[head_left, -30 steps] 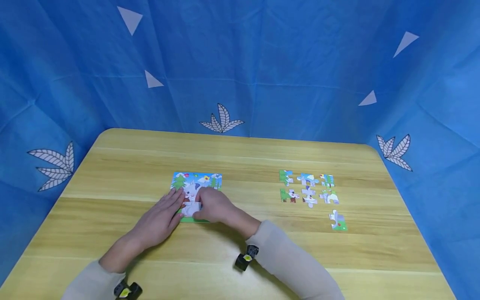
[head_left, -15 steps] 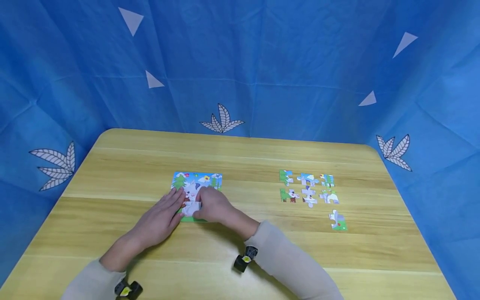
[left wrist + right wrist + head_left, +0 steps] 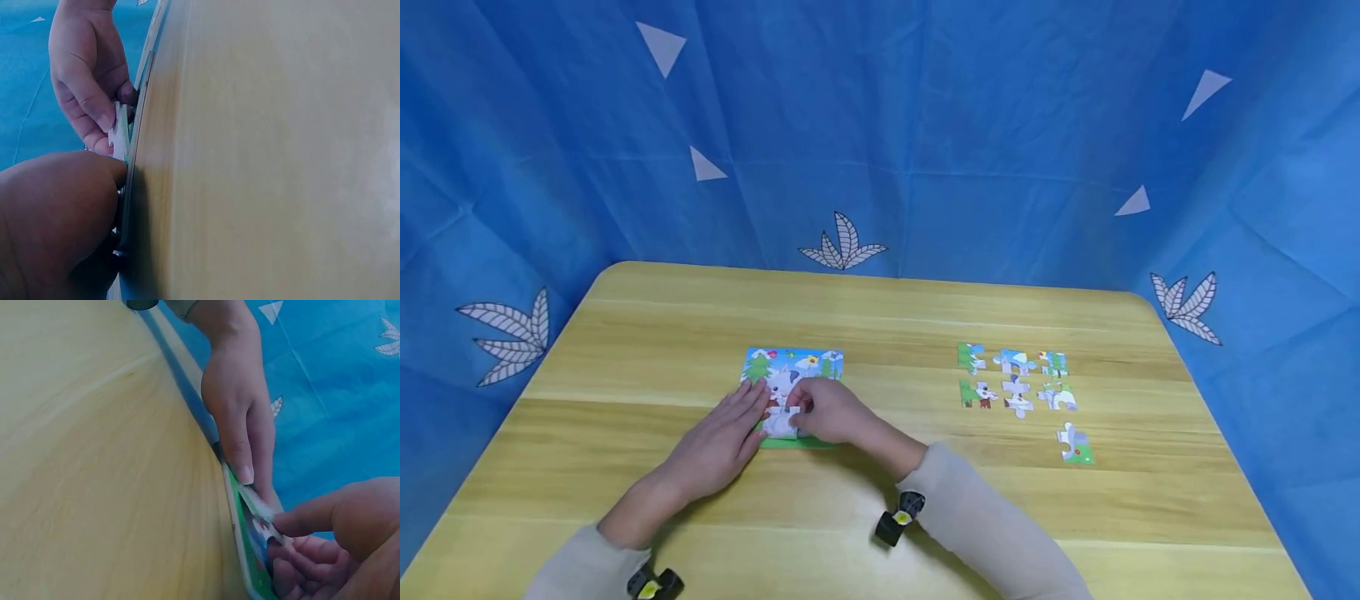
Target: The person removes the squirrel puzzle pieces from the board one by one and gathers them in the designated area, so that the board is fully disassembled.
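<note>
A puzzle board [image 3: 793, 357] with a cartoon animal and trees lies at the table's left middle. The right hand [image 3: 831, 410] pinches a whitish puzzle piece [image 3: 779, 423] between thumb and fingers. In the right wrist view that piece [image 3: 257, 506] tilts up from the green-edged board [image 3: 237, 531]. My left hand [image 3: 722, 433] lies over the board's left side with straight fingers, its thumb [image 3: 244, 469] touching the tilted piece's near end. In the left wrist view the piece [image 3: 119, 134] stands between both hands. The hands hide much of the board.
Several loose puzzle pieces lie in rows to the right, among them a goat-head piece [image 3: 978, 394] and a lone corner piece [image 3: 1076, 443]. The wooden table [image 3: 895, 333] is bounded by blue curtains [image 3: 880, 125] behind and at both sides.
The right hand's fingers have lifted the right edge of the whitish piece a little, and the hand has turned slightly. My left hand has stayed in place. The loose pieces are unmoved.
</note>
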`<action>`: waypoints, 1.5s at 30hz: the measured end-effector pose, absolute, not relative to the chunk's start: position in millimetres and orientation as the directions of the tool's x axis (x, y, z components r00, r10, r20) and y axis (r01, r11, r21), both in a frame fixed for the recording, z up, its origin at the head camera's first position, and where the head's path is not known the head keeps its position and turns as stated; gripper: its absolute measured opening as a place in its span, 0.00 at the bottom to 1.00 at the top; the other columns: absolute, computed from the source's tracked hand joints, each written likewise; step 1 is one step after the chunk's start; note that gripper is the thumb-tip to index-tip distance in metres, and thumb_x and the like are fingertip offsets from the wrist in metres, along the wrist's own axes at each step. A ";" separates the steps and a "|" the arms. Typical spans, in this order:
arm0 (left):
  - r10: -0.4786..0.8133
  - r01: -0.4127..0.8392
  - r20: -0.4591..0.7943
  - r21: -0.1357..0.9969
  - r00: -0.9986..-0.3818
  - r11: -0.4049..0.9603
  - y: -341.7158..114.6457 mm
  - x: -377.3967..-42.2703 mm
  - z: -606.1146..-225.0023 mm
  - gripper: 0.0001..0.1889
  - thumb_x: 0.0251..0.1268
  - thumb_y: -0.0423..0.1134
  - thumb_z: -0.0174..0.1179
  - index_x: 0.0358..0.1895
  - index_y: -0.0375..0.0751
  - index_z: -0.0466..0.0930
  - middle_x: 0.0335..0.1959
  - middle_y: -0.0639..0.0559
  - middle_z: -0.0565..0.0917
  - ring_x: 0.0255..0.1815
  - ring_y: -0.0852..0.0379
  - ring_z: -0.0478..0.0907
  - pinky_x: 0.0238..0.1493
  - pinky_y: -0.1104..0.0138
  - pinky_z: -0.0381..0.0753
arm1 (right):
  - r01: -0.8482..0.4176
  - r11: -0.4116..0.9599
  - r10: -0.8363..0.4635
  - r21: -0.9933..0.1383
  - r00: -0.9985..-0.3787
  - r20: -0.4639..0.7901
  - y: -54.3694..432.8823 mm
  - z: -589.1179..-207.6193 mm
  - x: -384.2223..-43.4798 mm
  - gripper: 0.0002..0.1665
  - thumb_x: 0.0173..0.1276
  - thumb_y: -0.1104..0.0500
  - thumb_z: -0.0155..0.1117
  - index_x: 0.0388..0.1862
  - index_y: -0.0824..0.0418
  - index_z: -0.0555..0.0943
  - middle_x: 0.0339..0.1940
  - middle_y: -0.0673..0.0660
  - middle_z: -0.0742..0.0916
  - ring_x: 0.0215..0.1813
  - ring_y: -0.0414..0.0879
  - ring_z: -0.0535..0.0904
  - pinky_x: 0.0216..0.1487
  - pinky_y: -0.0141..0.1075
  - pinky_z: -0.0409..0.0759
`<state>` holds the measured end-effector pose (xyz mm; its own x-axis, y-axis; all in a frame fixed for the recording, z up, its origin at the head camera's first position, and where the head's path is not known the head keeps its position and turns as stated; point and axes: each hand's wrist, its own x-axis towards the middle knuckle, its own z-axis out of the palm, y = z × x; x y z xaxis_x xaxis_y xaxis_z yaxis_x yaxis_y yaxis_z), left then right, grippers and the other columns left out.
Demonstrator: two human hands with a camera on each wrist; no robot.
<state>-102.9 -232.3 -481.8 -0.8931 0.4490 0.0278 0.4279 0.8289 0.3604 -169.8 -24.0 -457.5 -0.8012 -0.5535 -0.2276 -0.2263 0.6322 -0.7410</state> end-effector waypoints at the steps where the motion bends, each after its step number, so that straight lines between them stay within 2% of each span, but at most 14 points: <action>1: 0.448 0.427 0.026 0.360 -0.894 0.830 -232.5 -102.3 -481.9 0.30 0.80 0.42 0.52 0.76 0.27 0.60 0.79 0.38 0.59 0.81 0.38 0.52 0.77 0.45 0.56 | -0.215 0.615 -0.554 -0.759 -0.803 -0.221 -23.6 -458.4 -169.6 0.06 0.67 0.63 0.71 0.39 0.58 0.82 0.28 0.47 0.80 0.31 0.38 0.74 0.35 0.29 0.74; 7: 0.449 0.428 0.030 0.361 -0.893 0.828 -231.8 -102.2 -482.8 0.30 0.80 0.42 0.52 0.76 0.27 0.61 0.79 0.38 0.60 0.81 0.38 0.52 0.77 0.45 0.57 | -0.136 0.533 -0.531 -0.835 -0.823 -0.205 -17.7 -461.5 -172.2 0.06 0.65 0.65 0.72 0.38 0.57 0.84 0.24 0.47 0.81 0.25 0.38 0.73 0.28 0.29 0.72; 13: 0.441 0.416 0.019 0.369 -0.897 0.831 -231.7 -103.4 -481.1 0.30 0.80 0.42 0.52 0.76 0.28 0.61 0.80 0.39 0.59 0.81 0.38 0.51 0.77 0.45 0.55 | -0.055 0.461 -0.519 -0.886 -0.827 -0.218 -2.1 -460.1 -176.5 0.04 0.65 0.64 0.73 0.35 0.59 0.84 0.27 0.49 0.83 0.29 0.40 0.76 0.32 0.30 0.74; 21: 0.437 0.411 0.009 0.357 -0.899 0.839 -234.3 -104.1 -481.6 0.31 0.80 0.43 0.53 0.77 0.29 0.60 0.80 0.40 0.58 0.82 0.39 0.50 0.78 0.46 0.55 | -0.010 0.385 -0.548 -0.923 -0.807 -0.219 29.8 -447.3 -176.5 0.03 0.68 0.64 0.70 0.38 0.62 0.84 0.28 0.49 0.82 0.28 0.40 0.72 0.28 0.31 0.68; 33: 0.434 0.412 0.018 0.353 -0.901 0.840 -235.4 -102.3 -482.2 0.31 0.79 0.42 0.54 0.76 0.29 0.61 0.80 0.39 0.59 0.81 0.38 0.51 0.77 0.45 0.57 | -0.012 0.396 -0.569 -0.918 -0.788 -0.235 103.9 -433.9 -180.0 0.05 0.71 0.62 0.67 0.41 0.63 0.83 0.30 0.53 0.83 0.31 0.45 0.73 0.31 0.32 0.70; 45: 0.434 0.416 0.034 0.366 -0.900 0.833 -233.9 -102.5 -482.5 0.31 0.79 0.42 0.54 0.76 0.28 0.61 0.80 0.38 0.59 0.81 0.37 0.52 0.77 0.45 0.57 | -0.047 0.479 -0.553 -0.877 -0.791 -0.260 196.9 -425.9 -172.8 0.07 0.72 0.61 0.67 0.41 0.65 0.83 0.28 0.56 0.84 0.31 0.43 0.74 0.33 0.33 0.72</action>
